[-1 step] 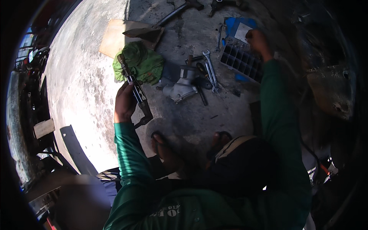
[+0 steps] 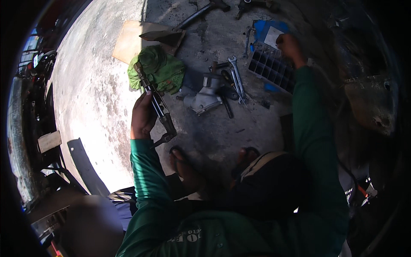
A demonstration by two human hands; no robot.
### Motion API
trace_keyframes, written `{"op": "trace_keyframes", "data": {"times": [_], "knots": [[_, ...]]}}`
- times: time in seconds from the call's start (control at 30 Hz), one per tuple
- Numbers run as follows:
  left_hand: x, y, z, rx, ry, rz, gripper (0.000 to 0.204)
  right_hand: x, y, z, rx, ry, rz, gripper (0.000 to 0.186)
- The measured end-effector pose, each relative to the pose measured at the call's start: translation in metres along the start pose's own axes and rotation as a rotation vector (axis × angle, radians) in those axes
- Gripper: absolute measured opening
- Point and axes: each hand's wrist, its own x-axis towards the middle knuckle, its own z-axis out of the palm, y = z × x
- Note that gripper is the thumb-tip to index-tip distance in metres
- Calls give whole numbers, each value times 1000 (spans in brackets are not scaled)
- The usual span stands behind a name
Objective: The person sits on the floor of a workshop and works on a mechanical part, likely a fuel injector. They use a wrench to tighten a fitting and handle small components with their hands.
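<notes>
My left hand [image 2: 143, 115] is wrapped round a long metal shaft assembly [image 2: 156, 105] with a bright middle and darker ends. Its upper end overlaps a crumpled green cloth [image 2: 165, 73] on the ground. At the far right, my right hand [image 2: 291, 49] hovers over or touches a compartment organizer box [image 2: 269, 70] with dark dividers. Its fingers are curled beside a white sheet [image 2: 272, 37] on the blue part of the box; whatever they hold, if anything, is hidden.
A cast metal housing [image 2: 204, 100] lies mid-floor beside several wrenches [image 2: 236, 77]. Another wrench [image 2: 247, 42] lies left of the box. Beyond the cloth are a cardboard sheet [image 2: 127, 40] and a hammer [image 2: 195, 16]. A person [image 2: 92, 222] is at lower left.
The shaft assembly in my left hand has shifted slightly right, its lower end most. My right hand stays over the organizer box. The whole view has moved a little.
</notes>
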Motion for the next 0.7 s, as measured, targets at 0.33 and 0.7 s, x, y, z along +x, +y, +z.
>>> {"op": "trace_keyframes", "data": {"times": [0.33, 0.7], "knots": [[-51, -54, 98, -320, -430, -156, 46, 20, -20, -6, -305, -110, -192, 22], [-69, -73, 132, -322, -512, -266, 45, -137, -185, -2, 1013, -362, -296, 13]]}}
